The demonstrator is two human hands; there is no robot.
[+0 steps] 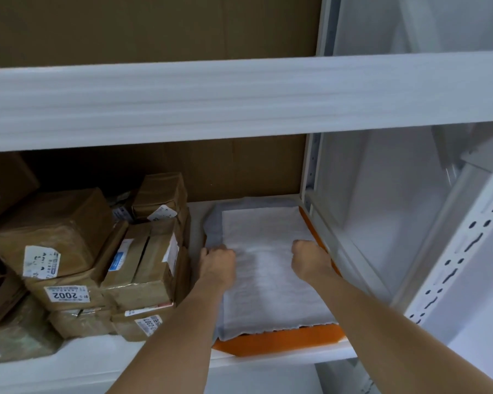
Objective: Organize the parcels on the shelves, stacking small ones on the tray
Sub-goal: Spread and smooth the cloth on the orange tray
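An orange tray (279, 341) sits at the right end of the lower shelf. A flat white parcel (265, 282) lies on it, on top of a grey flat parcel (213, 223) that shows at the back and left. My left hand (218, 260) grips the white parcel's left edge with curled fingers. My right hand (310, 258) is curled at its right edge, close to the tray's rim. The fingertips of both hands are hidden. Brown taped parcels (143, 265) with white labels are piled to the left of the tray.
A white shelf beam (239, 98) runs across above the hands. The shelf's perforated upright (464, 251) stands at the right. Brown cardboard (239, 166) backs the shelf. A larger brown box (52, 228) tops the pile at the left.
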